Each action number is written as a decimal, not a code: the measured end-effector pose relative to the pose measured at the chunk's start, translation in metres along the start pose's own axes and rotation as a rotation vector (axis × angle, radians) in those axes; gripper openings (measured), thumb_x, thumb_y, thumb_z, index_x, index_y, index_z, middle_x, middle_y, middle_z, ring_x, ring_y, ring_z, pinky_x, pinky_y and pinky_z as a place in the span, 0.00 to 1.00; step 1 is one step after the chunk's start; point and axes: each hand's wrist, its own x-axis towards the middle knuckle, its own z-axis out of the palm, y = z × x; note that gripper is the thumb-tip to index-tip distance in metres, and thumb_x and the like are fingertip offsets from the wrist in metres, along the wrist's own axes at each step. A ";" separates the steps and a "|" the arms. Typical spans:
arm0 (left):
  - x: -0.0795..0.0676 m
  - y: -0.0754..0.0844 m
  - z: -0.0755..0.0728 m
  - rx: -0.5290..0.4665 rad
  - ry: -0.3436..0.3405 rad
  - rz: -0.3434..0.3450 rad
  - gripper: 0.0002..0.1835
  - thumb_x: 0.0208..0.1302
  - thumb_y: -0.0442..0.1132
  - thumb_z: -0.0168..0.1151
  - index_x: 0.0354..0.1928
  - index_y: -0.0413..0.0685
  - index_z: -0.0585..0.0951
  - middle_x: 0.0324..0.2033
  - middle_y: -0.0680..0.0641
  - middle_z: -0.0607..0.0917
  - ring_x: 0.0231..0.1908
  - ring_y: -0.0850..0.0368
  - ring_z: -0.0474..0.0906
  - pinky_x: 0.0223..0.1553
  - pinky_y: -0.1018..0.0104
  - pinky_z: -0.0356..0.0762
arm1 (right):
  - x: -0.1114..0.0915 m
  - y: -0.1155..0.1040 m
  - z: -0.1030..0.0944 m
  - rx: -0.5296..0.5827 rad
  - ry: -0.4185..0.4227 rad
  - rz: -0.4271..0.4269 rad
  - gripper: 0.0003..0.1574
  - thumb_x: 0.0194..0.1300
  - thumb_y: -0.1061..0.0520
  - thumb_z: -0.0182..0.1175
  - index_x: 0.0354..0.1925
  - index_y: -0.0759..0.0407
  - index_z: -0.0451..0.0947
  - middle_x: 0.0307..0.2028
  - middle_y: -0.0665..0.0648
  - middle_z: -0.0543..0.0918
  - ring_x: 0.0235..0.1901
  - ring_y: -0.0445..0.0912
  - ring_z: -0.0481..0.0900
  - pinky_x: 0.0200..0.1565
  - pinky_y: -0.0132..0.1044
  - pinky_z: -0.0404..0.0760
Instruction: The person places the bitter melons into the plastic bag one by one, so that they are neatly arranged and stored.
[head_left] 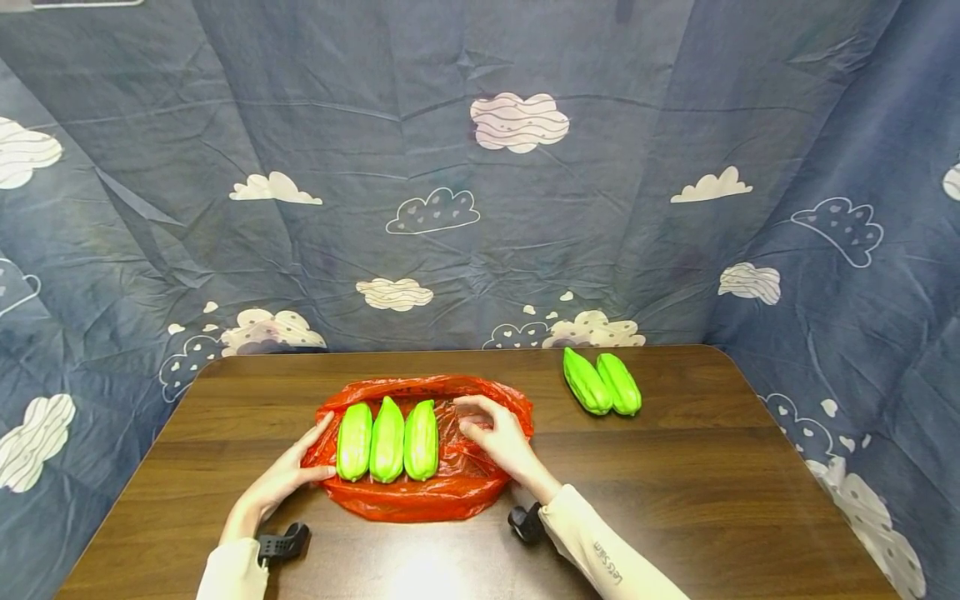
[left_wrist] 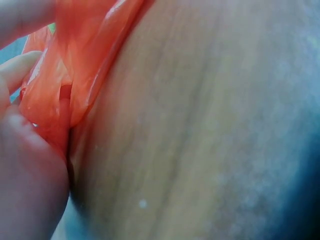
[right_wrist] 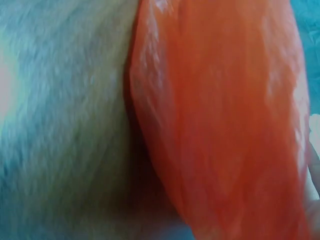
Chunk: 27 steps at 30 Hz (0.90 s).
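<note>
An open red plastic bag (head_left: 405, 504) lies on the wooden table, its mouth spread wide. Side by side in its left part sit three bright green, elongated vegetable-like pieces (head_left: 387, 442), tapered at the far end. My left hand (head_left: 288, 471) is at the bag's left edge, thumb and fingers spread apart and touching the plastic; red film (left_wrist: 85, 60) drapes by these fingers in the left wrist view. Over the bag's right part is my right hand (head_left: 495, 433), loosely bent, with nothing between thumb and fingers. Red plastic (right_wrist: 225, 120) hides most of it from the right wrist camera.
Two more green pieces (head_left: 587, 381) lie together near the table's back edge, right of the bag. The brown table (head_left: 675, 508) ends against a blue cloud-patterned curtain (head_left: 585, 225). Black wrist devices (head_left: 283, 543) sit at both sleeves.
</note>
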 end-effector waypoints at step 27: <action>-0.001 0.001 0.001 -0.008 -0.005 0.013 0.46 0.61 0.32 0.61 0.75 0.43 0.45 0.71 0.29 0.40 0.66 0.35 0.45 0.51 0.81 0.60 | 0.002 0.016 -0.051 0.182 0.145 -0.033 0.19 0.62 0.75 0.55 0.53 0.78 0.72 0.50 0.77 0.76 0.47 0.69 0.76 0.43 0.33 0.79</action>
